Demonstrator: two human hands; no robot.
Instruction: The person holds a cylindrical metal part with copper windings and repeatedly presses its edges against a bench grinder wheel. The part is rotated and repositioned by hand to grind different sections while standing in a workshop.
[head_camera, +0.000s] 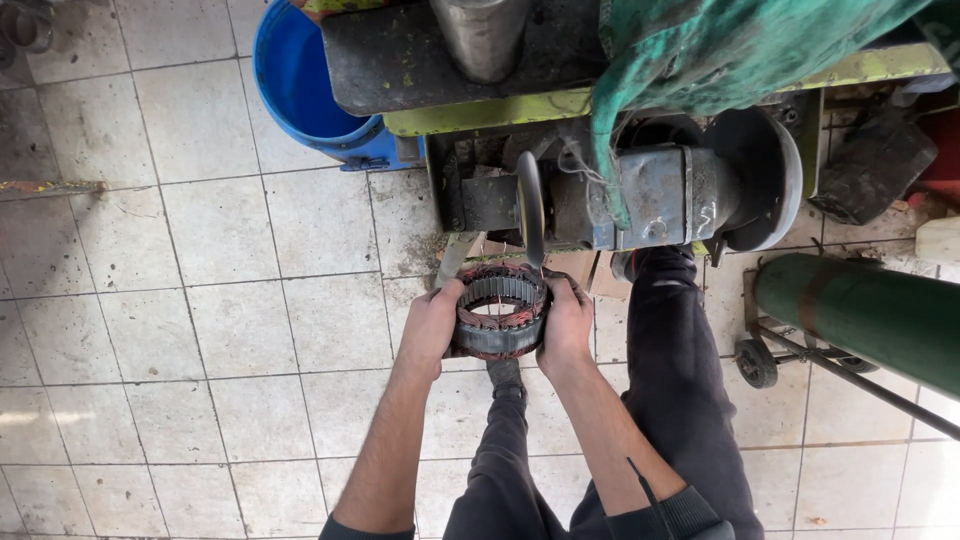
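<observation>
A round metal stator ring (497, 335) with copper windings on its rim is held level between both hands. My left hand (432, 323) grips its left side and my right hand (567, 322) grips its right side. The thin grey cutting disc (530, 208) of a bench machine (640, 190) stands edge-on just above the ring's far rim, and a few orange sparks show where they meet. Below the ring my dark trouser legs and one shoe are seen.
A blue plastic bucket (300, 75) stands on the tiled floor at upper left beside the machine. A green cloth (720, 50) hangs over the machine. A green gas cylinder (865, 315) lies on a wheeled cart at right.
</observation>
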